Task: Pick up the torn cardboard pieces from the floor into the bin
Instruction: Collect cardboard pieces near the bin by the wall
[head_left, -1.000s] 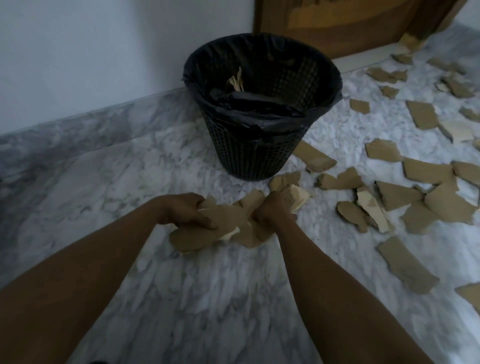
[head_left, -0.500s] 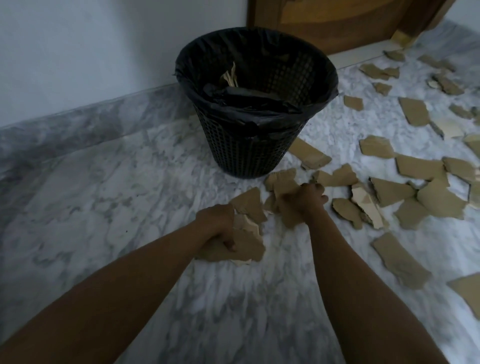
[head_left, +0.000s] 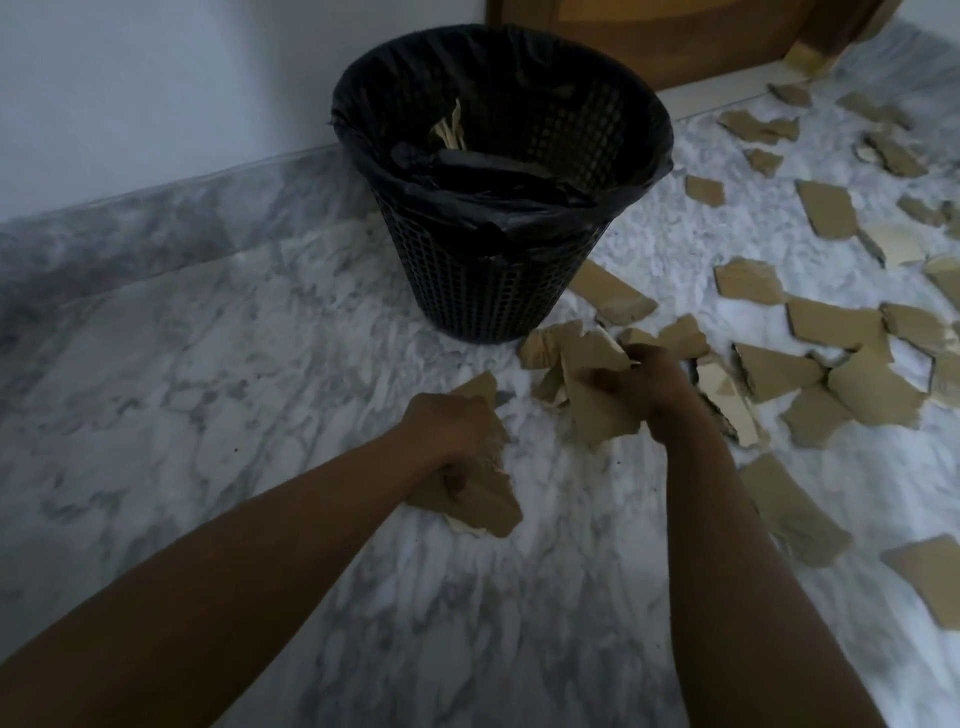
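Note:
A black mesh bin (head_left: 498, 291) with a black liner stands on the marble floor against the wall; a few cardboard scraps (head_left: 449, 132) show inside it. My left hand (head_left: 452, 431) is closed on a stack of brown cardboard pieces (head_left: 483, 501) low over the floor. My right hand (head_left: 644, 379) grips another bunch of torn cardboard pieces (head_left: 597, 410) just in front of the bin's base, beside more pieces (head_left: 545, 348) lying there. Several torn pieces (head_left: 831, 322) lie scattered across the floor to the right.
A white wall with a marble skirting (head_left: 156, 218) runs behind the bin. A wooden door (head_left: 675, 36) stands at the back right, with cardboard bits near its threshold. A long piece (head_left: 789, 509) lies beside my right forearm. Bare marble floor (head_left: 208, 415) spreads to the left.
My hands have separated: the right hand moved forward and right toward the bin's base with its pieces, the left stayed back holding its stack. The view has shifted slightly closer.

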